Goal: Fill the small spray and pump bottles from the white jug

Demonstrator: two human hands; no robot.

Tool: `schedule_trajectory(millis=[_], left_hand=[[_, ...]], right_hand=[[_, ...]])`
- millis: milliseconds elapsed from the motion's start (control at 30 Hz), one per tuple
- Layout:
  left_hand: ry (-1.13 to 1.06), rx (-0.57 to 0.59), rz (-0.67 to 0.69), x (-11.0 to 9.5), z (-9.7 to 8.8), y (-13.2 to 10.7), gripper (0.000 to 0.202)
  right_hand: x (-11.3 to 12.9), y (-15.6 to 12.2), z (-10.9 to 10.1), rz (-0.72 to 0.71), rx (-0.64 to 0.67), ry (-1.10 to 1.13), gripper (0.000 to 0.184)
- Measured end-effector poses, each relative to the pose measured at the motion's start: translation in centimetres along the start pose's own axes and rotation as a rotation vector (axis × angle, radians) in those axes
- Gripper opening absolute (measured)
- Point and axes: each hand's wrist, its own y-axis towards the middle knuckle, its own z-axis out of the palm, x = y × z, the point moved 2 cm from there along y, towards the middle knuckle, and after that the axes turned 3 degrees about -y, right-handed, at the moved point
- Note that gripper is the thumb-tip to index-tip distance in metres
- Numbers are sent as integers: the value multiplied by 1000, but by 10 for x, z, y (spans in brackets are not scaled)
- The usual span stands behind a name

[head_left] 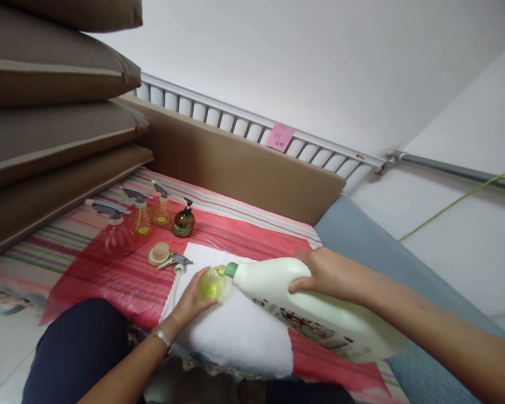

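My right hand [326, 273] grips a large white jug [315, 306] with a green neck, tipped sideways so that its mouth meets the top of a small clear bottle [212, 282] holding yellow liquid. My left hand [192, 303] is wrapped round that small bottle, which stands on a white cloth [235, 331]. A loose grey spray head [174, 261] with its tube lies on the cloth's far corner, beside a round beige cap [159, 253].
Behind, on the red striped sheet [118, 275], stand three clear spray bottles [141, 216] and a brown pump bottle [184, 221]. Brown cushions [46, 140] are stacked at left. A cardboard panel [235, 163] and a white rail run along the back. My dark-clad knee [76, 348] is at lower left.
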Motion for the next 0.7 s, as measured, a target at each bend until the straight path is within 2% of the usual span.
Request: schedule_trajectory(millis=[267, 700], left_hand=[[-6, -5, -2, -5, 0, 0, 77], [-17, -24, 15, 1, 1, -2, 79]], right_hand=[[-2, 1, 1, -3, 2, -33, 43], [-1, 1, 0, -12, -8, -60, 41]])
